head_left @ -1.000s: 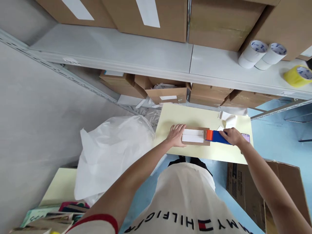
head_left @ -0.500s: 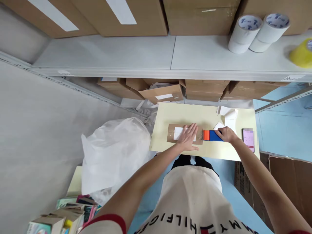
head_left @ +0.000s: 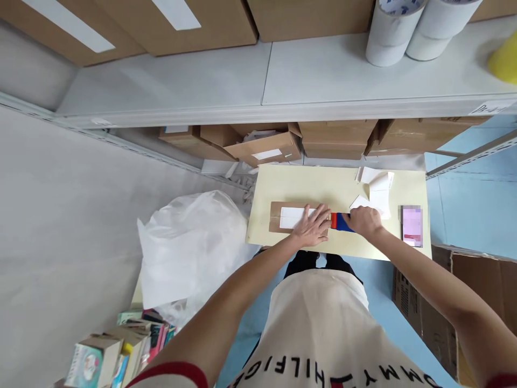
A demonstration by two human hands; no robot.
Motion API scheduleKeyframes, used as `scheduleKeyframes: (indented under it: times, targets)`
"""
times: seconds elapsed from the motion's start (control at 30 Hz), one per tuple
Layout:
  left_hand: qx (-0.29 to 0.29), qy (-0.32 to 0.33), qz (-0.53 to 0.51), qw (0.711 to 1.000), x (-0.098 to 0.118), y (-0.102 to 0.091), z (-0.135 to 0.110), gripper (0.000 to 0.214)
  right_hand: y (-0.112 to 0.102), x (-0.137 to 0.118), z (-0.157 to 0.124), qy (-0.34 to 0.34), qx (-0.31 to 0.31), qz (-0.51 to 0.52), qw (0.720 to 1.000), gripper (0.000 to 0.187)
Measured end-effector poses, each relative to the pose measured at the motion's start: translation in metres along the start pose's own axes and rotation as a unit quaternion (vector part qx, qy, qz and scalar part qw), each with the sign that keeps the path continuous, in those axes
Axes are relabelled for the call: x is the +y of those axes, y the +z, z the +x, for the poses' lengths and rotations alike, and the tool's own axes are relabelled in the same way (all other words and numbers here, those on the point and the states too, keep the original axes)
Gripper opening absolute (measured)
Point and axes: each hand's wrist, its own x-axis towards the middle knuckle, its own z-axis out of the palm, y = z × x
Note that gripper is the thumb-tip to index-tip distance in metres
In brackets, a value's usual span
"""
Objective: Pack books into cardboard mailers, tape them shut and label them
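A flat brown cardboard parcel [head_left: 275, 220] with a white label [head_left: 288, 217] lies on the pale yellow table [head_left: 299, 183]. My left hand [head_left: 313, 225] rests flat on its right part, fingers spread, covering some of the label. My right hand [head_left: 364, 221] is closed around a blue and orange tape dispenser [head_left: 342, 221]. The dispenser's orange end sits at the parcel's right edge, close to my left fingertips. How its tape meets the parcel is too small to make out.
Right of my hand lie white paper slips [head_left: 379, 194] and a phone [head_left: 412, 226]. A shelf [head_left: 181, 81] with tape rolls [head_left: 393, 32] and boxes crosses above the table. A white plastic bag [head_left: 194, 248] and books [head_left: 117, 350] stand left, an open carton [head_left: 484, 285] right.
My right hand has moved left with the tape dispenser toward the parcel. My left hand has shifted toward the parcel's right end. The camera view has tilted slightly.
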Motion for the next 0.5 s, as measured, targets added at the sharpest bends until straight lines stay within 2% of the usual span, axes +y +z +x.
scheduleKeyframes:
  times: [0.1,0.17,0.23,0.3,0.37,0.43,0.5]
  targets:
    - [0.003,-0.018,0.029,0.999,0.008,-0.002,0.007,0.058,-0.003,-0.024,0.0,-0.018,0.0,-0.025,1.0,0.036]
    - [0.009,-0.035,0.037,0.999,0.013,-0.003,0.014,0.058,0.002,-0.016,-0.005,-0.016,0.004,-0.028,0.999,0.034]
    - [0.025,-0.044,0.015,0.999,0.015,-0.005,0.018,0.066,0.016,0.001,-0.014,0.016,0.038,-0.005,0.999,0.042]
    - [0.049,-0.042,-0.03,0.997,0.013,-0.005,0.016,0.081,0.039,0.016,-0.024,0.049,0.082,0.044,0.994,0.047]
    - [0.08,-0.056,-0.069,0.993,0.004,-0.003,0.005,0.082,0.07,0.025,-0.032,0.047,0.104,0.081,0.99,0.039]
    - [0.124,-0.126,-0.083,0.981,-0.011,0.002,-0.016,0.068,0.104,0.026,-0.037,0.045,0.109,0.097,0.988,0.03]
    - [0.181,-0.251,-0.085,0.947,-0.03,0.011,-0.042,0.062,0.134,0.023,-0.041,0.037,0.125,0.12,0.984,0.028]
